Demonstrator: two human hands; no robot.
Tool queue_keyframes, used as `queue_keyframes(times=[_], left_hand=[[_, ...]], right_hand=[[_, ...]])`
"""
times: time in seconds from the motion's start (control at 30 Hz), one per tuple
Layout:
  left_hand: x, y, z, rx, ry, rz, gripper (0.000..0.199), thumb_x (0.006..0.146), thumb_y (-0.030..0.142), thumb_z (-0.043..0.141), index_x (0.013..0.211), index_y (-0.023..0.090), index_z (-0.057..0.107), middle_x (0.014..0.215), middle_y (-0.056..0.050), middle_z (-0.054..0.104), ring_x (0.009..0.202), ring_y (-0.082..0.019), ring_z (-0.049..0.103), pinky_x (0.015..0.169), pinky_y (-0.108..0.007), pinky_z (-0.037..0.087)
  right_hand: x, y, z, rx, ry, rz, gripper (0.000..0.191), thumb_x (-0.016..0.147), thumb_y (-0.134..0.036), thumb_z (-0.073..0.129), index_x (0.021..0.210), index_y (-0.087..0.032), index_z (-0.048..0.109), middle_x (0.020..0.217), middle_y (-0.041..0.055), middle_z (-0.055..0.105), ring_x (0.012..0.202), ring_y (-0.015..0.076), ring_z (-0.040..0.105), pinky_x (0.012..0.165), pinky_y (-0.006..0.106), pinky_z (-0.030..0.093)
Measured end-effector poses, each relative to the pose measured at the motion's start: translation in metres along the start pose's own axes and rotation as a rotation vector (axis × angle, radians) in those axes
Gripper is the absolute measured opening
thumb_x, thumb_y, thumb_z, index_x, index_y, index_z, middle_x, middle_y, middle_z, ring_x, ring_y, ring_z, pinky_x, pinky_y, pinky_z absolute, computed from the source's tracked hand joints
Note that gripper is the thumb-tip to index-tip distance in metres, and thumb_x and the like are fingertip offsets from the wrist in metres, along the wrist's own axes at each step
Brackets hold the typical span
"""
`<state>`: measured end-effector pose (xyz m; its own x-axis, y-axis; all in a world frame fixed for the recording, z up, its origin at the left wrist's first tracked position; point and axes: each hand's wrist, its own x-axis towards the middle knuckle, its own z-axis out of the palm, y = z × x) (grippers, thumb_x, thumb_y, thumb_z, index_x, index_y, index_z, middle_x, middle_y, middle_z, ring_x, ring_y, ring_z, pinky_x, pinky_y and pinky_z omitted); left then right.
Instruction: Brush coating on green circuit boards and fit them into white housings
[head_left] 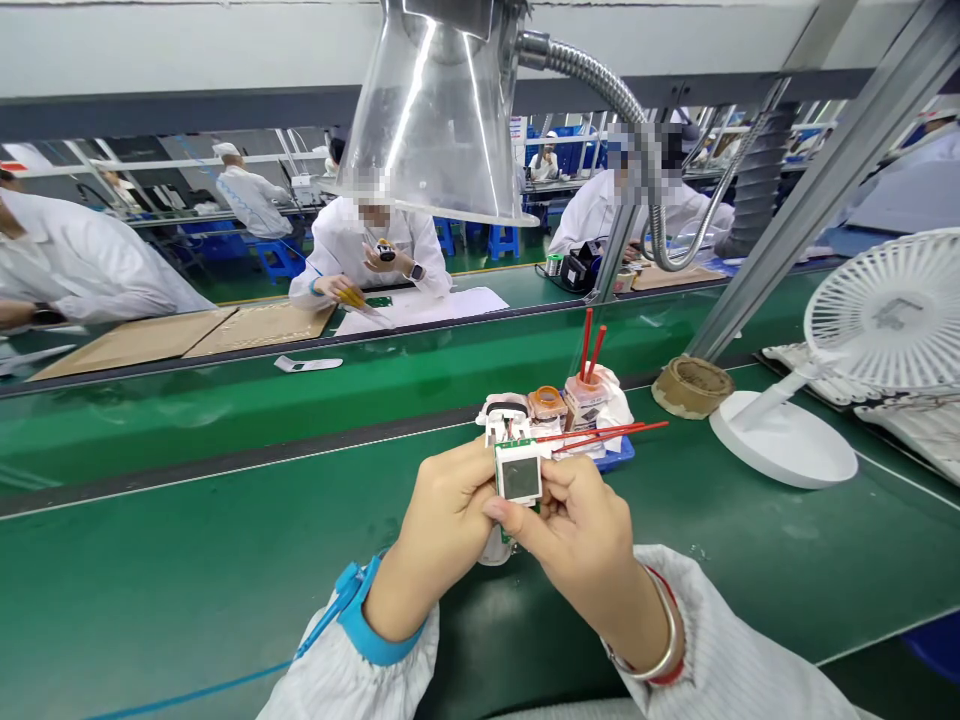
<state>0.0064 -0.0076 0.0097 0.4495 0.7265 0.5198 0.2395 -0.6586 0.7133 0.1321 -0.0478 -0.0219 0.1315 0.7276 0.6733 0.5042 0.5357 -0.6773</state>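
Observation:
Both hands meet around a small white-framed device point(519, 478) with a grey square screen and green circuit board edges. My left hand point(448, 508) grips its left side, fingers closed, with a blue band and cord at the wrist. My right hand point(585, 515) pinches the lower right side, its thumb across the bottom edge under the screen. A white curved housing point(495, 547) shows below the device, partly hidden by the fingers. Just behind, thin red sticks point(600, 436) lie across a blue tray point(619, 455) with small bottles and white tissue.
A white fan point(784, 440) stands at the right, beside a brown tape roll point(691, 386). A clear lamp-like hood point(442, 120) hangs overhead on a flexible metal hose. Across the green conveyor point(225, 420), which carries a white strip point(308, 365), people in white coats sit.

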Motion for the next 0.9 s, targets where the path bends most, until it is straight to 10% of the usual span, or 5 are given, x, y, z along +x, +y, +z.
queue_keyframes(times=[0.33, 0.7, 0.9], left_hand=[[-0.007, 0.014, -0.001, -0.082, 0.088, -0.183, 0.031, 0.076, -0.001, 0.044, 0.06, 0.019, 0.063, 0.06, 0.005, 0.054, 0.056, -0.008, 0.048, 0.052, -0.017, 0.037], [-0.013, 0.02, -0.001, -0.022, 0.084, -0.176, 0.036, 0.083, 0.007, 0.042, 0.09, 0.025, 0.072, 0.069, 0.002, 0.062, 0.062, -0.011, 0.054, 0.058, -0.019, 0.044], [-0.023, 0.023, -0.001, -0.23, 0.13, -0.262, 0.064, 0.088, 0.017, 0.045, 0.144, 0.034, 0.017, 0.11, -0.001, 0.067, 0.081, -0.014, 0.065, 0.067, -0.021, 0.053]], right_hand=[[0.007, -0.009, -0.014, -0.138, -0.027, -0.195, 0.053, 0.086, -0.04, 0.057, 0.132, -0.023, 0.036, 0.063, -0.0049, 0.055, 0.047, 0.0092, 0.049, 0.048, 0.02, 0.047], [0.007, -0.017, -0.027, -0.24, -0.178, -0.229, 0.041, 0.092, -0.028, 0.051, 0.131, -0.026, 0.04, 0.087, -0.001, 0.064, 0.065, 0.0113, 0.06, 0.06, 0.023, 0.05], [0.008, -0.022, -0.032, -0.204, -0.165, -0.209, 0.04, 0.089, -0.029, 0.055, 0.127, -0.024, 0.044, 0.079, -0.0029, 0.064, 0.06, 0.0109, 0.06, 0.057, 0.021, 0.05]])
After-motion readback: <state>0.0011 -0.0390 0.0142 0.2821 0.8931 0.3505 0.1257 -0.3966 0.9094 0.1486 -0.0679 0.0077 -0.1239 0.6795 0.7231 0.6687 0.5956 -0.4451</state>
